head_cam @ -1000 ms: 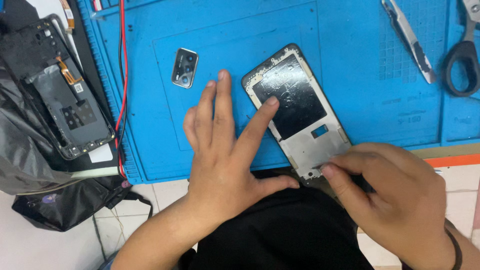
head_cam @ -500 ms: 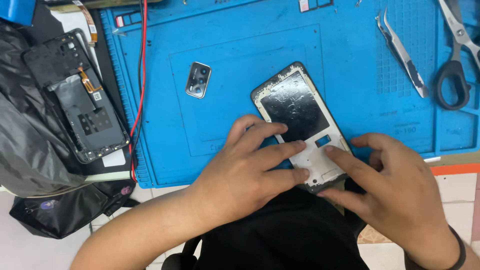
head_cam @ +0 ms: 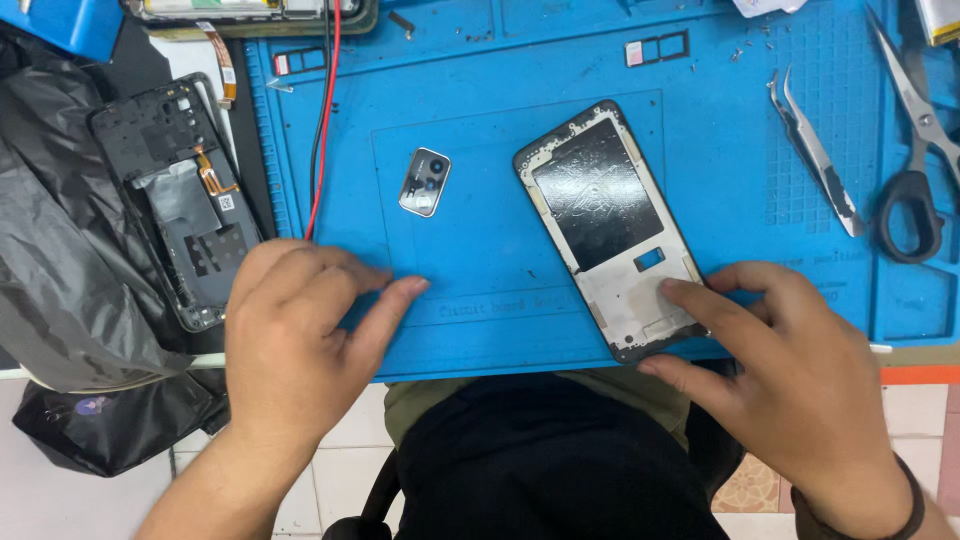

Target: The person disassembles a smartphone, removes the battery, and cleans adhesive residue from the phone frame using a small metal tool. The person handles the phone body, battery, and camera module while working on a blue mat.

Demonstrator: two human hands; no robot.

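A phone frame point(head_cam: 607, 224) with a black inner panel lies slanted on the blue work mat point(head_cam: 500, 80). My right hand point(head_cam: 790, 380) rests at its lower end, with fingers pressing on the frame's bottom part. My left hand point(head_cam: 290, 335) lies flat on the mat's front left edge, fingers spread, holding nothing, well apart from the frame. A small silver camera cover point(head_cam: 424, 182) sits on the mat between the two.
A black phone back housing point(head_cam: 175, 200) lies left of the mat on black plastic bags point(head_cam: 60, 280). A red wire point(head_cam: 325, 110) runs down the mat's left side. Tweezers point(head_cam: 815, 150) and scissors point(head_cam: 915, 140) lie at the right.
My left hand has left the phone frame and moved left onto the mat's front edge. My right hand stays at the frame's lower end. The view has shifted.
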